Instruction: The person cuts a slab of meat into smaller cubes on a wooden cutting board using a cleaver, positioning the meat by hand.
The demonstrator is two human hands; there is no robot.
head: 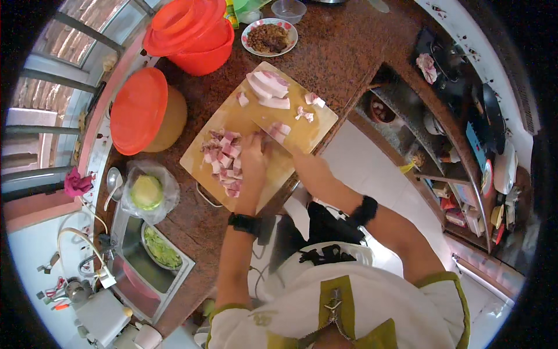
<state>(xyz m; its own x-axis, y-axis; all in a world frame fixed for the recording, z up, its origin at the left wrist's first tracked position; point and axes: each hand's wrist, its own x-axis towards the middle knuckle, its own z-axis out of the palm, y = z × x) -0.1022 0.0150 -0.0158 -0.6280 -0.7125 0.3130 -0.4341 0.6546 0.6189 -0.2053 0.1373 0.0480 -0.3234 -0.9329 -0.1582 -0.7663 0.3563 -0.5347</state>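
A wooden cutting board [222, 115] lies at an angle on the counter. My right hand [301, 159] grips a knife [272, 134], whose blade crosses the board beside a piece of pork [279, 131]. My left hand [255, 150] rests on the board at the near side of the blade, its fingers bent; whether they hold some meat is hidden. Left of it lies a heap of cubed pork [224, 159]. Pork belly slabs [268, 87] lie at the board's far end, with small scraps [304, 114] to their right.
Beyond the board stands a plate of brown food [269, 37]. Red plastic tubs [200, 48] and a red-lidded container [139, 111] stand left. Nearer are a bagged green vegetable [147, 192] and a sink [174, 290] holding a bowl of chopped greens [160, 248].
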